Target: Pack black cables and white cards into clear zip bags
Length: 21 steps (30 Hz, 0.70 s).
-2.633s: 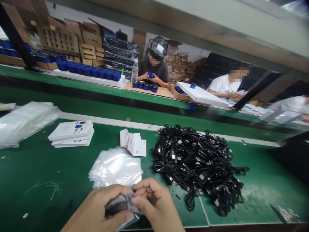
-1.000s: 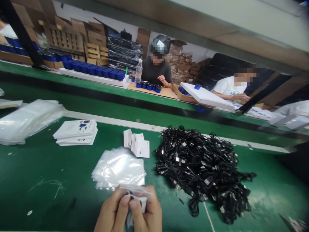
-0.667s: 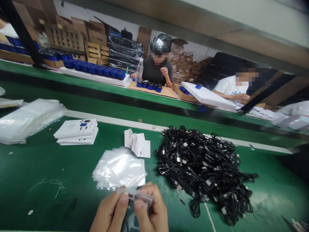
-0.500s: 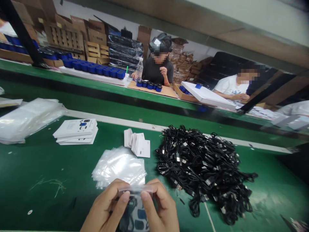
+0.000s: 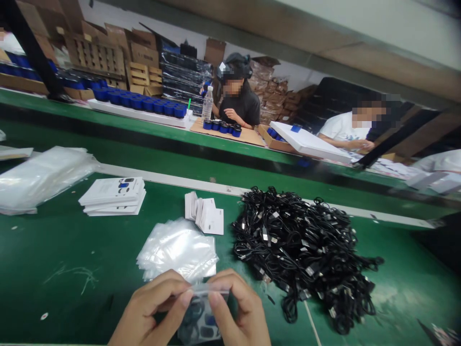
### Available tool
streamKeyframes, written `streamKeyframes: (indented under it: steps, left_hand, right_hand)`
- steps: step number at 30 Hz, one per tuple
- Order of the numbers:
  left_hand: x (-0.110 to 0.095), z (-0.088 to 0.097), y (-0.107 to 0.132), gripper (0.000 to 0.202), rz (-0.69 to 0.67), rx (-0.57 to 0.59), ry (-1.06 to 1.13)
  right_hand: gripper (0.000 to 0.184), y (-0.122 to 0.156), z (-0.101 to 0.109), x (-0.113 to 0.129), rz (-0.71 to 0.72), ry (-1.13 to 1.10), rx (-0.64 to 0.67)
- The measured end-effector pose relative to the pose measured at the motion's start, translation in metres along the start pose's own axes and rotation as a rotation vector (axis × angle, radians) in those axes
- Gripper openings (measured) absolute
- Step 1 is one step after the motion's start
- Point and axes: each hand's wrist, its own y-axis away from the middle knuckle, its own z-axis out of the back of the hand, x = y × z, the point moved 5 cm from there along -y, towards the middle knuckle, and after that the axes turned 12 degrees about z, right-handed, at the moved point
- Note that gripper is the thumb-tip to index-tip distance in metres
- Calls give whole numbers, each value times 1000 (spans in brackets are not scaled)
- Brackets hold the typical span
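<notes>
My left hand [image 5: 153, 305] and my right hand [image 5: 239, 307] pinch the top edge of a clear zip bag [image 5: 200, 317] at the bottom centre. Inside the bag are a coiled black cable and a printed card, partly hidden by my fingers. Just above my hands lies a stack of flat clear bags [image 5: 176, 250]. To the right of my right hand sits a large heap of black cables [image 5: 302, 254], not touching it. Small white cards [image 5: 204, 215] stand bunched behind the clear bags.
My green workbench [image 5: 61, 283] also holds a stack of white printed cards [image 5: 112, 190] and a bundle of plastic bags [image 5: 43, 179]. Across a gap, a co-worker [image 5: 236, 96] sits behind blue-lidded containers [image 5: 220, 126]. Another person [image 5: 345, 127] works to the right.
The bag has gone from bunched between my fingers to hanging lower with its contents showing. My hands have spread apart along its top edge.
</notes>
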Motion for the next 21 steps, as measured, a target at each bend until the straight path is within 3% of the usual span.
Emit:
streamKeyframes:
  steps: [9,14,21]
  left_hand:
    - [-1,-3,-2,26,123,35,64]
    - [5,-5,-1,23,152,51,106]
    - [3,-8,-3,25,102,48,15]
  right_hand:
    - [12,3,-2,1,67,28,-18]
    - [10,4,-3,-1,34,56,14]
    - [14,3,-5,4,106,83,-33]
